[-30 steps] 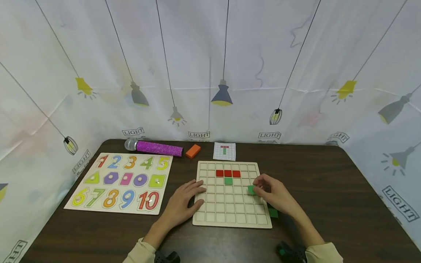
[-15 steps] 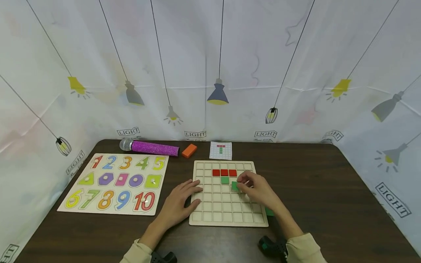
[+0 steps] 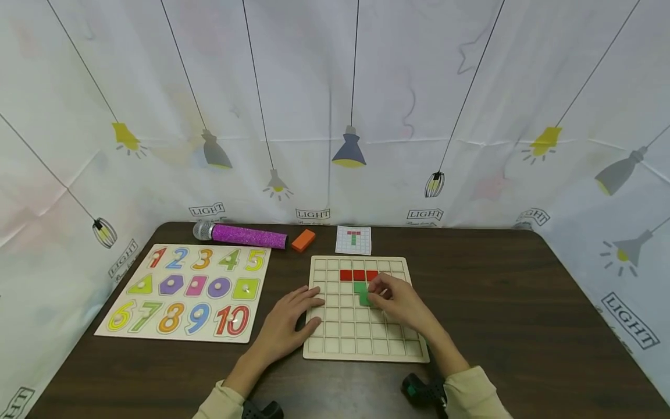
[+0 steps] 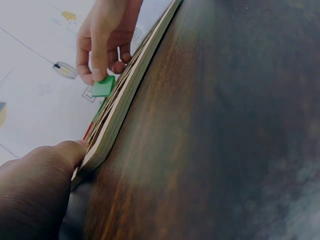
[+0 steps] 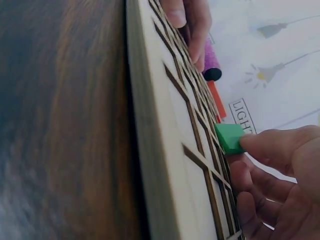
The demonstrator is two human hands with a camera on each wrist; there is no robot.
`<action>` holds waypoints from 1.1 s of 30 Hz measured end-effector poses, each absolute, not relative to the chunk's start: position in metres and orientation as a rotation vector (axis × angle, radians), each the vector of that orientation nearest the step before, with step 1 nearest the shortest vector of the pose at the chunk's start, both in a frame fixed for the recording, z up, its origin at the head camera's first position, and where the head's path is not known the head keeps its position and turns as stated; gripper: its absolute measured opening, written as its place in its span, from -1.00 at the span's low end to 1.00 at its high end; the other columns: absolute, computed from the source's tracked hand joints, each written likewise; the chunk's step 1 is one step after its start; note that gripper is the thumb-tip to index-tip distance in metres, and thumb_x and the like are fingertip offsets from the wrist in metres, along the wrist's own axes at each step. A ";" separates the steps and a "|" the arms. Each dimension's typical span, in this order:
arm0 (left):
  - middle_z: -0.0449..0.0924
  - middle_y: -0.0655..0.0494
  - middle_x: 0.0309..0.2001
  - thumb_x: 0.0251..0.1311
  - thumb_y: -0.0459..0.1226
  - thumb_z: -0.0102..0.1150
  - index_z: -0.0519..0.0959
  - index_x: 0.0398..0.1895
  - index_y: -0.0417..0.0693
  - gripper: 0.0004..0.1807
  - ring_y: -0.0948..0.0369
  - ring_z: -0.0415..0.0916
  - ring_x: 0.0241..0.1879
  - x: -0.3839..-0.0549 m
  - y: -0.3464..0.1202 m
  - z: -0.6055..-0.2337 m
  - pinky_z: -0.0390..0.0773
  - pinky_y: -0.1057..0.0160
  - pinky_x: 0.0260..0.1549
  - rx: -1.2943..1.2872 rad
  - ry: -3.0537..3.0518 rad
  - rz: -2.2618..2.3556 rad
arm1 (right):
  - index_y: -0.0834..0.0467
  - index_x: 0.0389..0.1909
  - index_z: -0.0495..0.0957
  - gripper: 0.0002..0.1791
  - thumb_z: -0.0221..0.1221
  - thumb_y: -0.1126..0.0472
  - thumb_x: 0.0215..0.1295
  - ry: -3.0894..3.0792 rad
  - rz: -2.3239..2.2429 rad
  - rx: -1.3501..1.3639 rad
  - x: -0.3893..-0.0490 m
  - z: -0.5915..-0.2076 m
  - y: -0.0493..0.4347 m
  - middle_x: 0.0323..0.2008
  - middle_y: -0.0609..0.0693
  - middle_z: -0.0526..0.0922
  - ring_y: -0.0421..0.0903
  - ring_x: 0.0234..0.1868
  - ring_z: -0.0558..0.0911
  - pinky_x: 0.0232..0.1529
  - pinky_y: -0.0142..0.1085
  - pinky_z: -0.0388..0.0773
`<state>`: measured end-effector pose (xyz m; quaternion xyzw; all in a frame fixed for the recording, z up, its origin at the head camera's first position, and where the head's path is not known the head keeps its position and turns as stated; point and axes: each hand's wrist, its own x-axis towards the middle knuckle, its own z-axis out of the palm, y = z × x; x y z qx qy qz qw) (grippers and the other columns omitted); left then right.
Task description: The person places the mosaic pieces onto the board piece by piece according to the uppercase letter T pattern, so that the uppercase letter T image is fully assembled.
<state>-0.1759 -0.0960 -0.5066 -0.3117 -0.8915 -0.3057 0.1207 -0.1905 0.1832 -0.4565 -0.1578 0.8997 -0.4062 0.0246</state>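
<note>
A wooden grid board (image 3: 335, 331) lies on the table. Three red square tiles (image 3: 358, 275) form a row in its upper part, with one green tile (image 3: 359, 287) below the middle one. My right hand (image 3: 400, 299) pinches another green square tile (image 5: 230, 138) between thumb and fingertips, just below the placed green one. In the left wrist view this held tile (image 4: 103, 86) appears tilted at the board's surface; whether it sits in a cell I cannot tell. My left hand (image 3: 285, 320) rests on the board's left edge, fingers extended and thumb (image 4: 70, 152) on the rim.
Behind the board lies a paper card (image 3: 353, 240) printed with a red and green T. An orange block (image 3: 303, 240) and a purple glittery microphone (image 3: 248, 235) are at the back. To the left is a number-and-shape puzzle board (image 3: 150, 323).
My right hand has carried the green tile leftward across the board to below the placed green one. A green tile by the board's right edge is now hidden behind the forearm.
</note>
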 end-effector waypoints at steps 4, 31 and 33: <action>0.40 0.14 0.30 0.24 -0.07 0.15 0.53 0.13 0.14 -0.61 0.01 0.27 0.34 -0.177 -0.096 -0.507 0.30 -0.20 0.21 -0.911 -2.602 -0.888 | 0.09 -0.27 0.54 -0.93 0.20 0.20 0.27 2.800 -1.226 -0.503 -0.192 -0.459 0.181 -0.33 -0.06 0.63 -0.24 -0.40 0.55 -0.41 -0.42 0.50; 0.39 0.16 0.31 0.23 -0.08 0.16 0.52 0.13 0.17 -0.62 0.03 0.26 0.35 -0.177 -0.096 -0.507 0.29 -0.20 0.23 -0.899 -2.613 -0.894 | 0.08 -0.29 0.56 -0.93 0.23 0.20 0.23 2.913 -1.039 -0.455 -0.190 -0.457 0.167 -0.47 -0.14 0.50 -0.25 -0.51 0.38 -0.48 -0.42 0.31; 0.39 0.17 0.31 0.24 -0.08 0.16 0.52 0.13 0.17 -0.62 0.03 0.25 0.35 -0.177 -0.096 -0.508 0.29 -0.19 0.23 -0.898 -2.618 -0.895 | 0.08 -0.28 0.57 -0.93 0.22 0.20 0.24 2.915 -1.038 -0.459 -0.189 -0.457 0.168 -0.46 -0.14 0.52 -0.25 -0.50 0.39 -0.46 -0.42 0.32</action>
